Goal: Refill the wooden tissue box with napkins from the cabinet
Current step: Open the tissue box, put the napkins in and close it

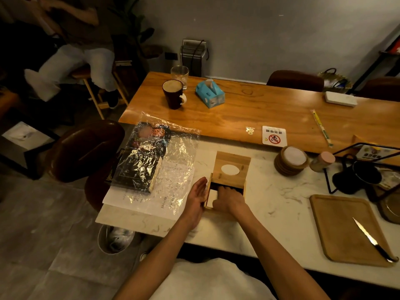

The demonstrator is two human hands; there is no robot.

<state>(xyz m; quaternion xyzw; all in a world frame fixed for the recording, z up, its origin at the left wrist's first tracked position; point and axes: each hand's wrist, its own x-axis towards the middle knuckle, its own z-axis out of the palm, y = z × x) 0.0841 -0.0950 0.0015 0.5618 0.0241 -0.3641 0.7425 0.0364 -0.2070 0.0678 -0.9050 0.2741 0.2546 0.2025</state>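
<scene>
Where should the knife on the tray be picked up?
By its dark handle, reaching in over the near right corner of the tray. The knife lies flat and diagonal, blade pointing away to the left, handle nearest that corner.

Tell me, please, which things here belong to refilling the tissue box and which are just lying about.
Job: wooden tissue box, napkins, left hand against its side, right hand reaching inside.
Lying about: knife, wooden tray, mug, blue tissue pack, coasters.
</scene>
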